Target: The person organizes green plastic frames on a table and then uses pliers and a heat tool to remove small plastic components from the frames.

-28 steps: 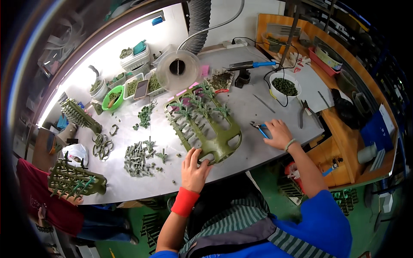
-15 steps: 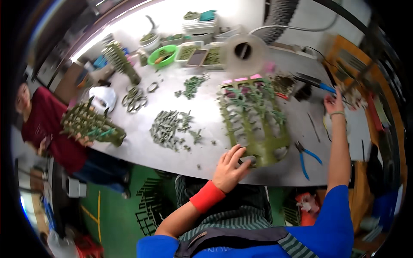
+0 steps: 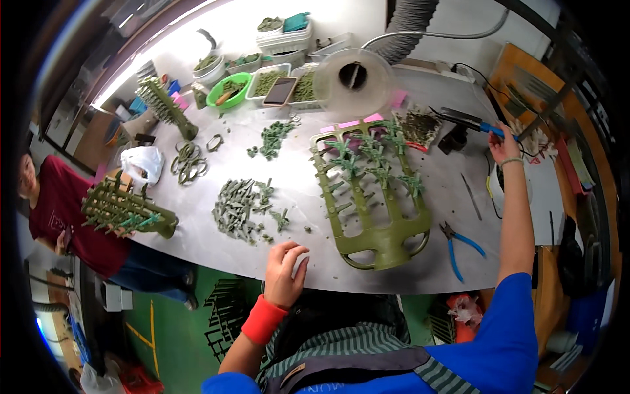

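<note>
At the table's right side my right hand (image 3: 504,144) is closed round the blue handle of a soldering iron (image 3: 491,129), whose dark shaft points left. My left hand (image 3: 286,270), with a red wristband, hovers by the front edge, fingers loosely bent, thumb apart, nothing in them. Right of it lies an olive-green rack-like frame (image 3: 382,246) with long bars and side pegs. Small darker green branched pieces (image 3: 344,157) sit on its far half. A heap of grey-green pieces (image 3: 236,209) lies beyond my left hand, left of the frame.
Blue-handled pliers (image 3: 453,249) and a thin metal tool (image 3: 471,197) lie right of the frame. Bins of green pieces, a phone (image 3: 280,91) and a green bowl (image 3: 230,90) line the back. Another person (image 3: 85,203) stands at left beside a pegged green piece (image 3: 128,209).
My left hand has come off the near end of the green frame and moved left. My right hand stays at the blue handle, now wrapped round it. The whole view has shifted slightly.
</note>
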`<state>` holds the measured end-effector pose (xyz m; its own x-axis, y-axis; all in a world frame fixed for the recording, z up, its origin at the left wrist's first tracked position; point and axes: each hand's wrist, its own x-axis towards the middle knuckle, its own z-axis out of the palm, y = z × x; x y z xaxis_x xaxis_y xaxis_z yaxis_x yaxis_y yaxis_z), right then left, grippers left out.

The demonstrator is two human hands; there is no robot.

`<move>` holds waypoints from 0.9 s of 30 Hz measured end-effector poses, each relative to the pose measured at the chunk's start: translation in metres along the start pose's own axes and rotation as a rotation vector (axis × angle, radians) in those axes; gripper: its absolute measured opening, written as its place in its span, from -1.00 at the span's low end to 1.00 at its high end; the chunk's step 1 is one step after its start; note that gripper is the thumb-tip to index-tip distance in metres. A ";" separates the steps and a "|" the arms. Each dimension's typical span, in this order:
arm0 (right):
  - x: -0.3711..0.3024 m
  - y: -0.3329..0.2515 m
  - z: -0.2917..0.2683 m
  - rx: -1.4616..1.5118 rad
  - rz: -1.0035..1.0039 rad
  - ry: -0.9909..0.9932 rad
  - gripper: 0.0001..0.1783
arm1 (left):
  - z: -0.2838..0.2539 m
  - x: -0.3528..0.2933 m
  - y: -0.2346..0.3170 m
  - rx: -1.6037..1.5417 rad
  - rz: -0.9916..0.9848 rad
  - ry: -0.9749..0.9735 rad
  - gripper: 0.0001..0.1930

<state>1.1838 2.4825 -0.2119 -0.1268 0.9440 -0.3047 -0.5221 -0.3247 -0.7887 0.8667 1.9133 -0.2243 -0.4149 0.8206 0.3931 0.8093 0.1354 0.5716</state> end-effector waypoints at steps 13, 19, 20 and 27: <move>-0.131 0.016 0.027 -0.651 -0.151 -0.228 -0.70 | 0.016 0.001 0.024 -0.108 0.047 -0.071 -0.78; -0.281 0.056 -0.024 -2.304 -0.163 -0.588 -0.07 | 0.013 0.007 0.028 -0.130 0.068 -0.092 -0.80; -0.292 0.059 -0.033 -2.311 -0.153 -0.573 -0.07 | 0.015 0.011 0.030 -0.144 0.087 -0.095 -0.80; -0.296 0.074 -0.057 -2.101 -0.245 -0.479 -0.32 | 0.024 0.037 0.042 -0.202 0.156 -0.111 -0.80</move>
<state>1.2311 2.1762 -0.2108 -0.5387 0.7957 -0.2769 0.8422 0.5168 -0.1534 0.8956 1.9626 -0.2034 -0.2347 0.8800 0.4129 0.7562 -0.1016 0.6464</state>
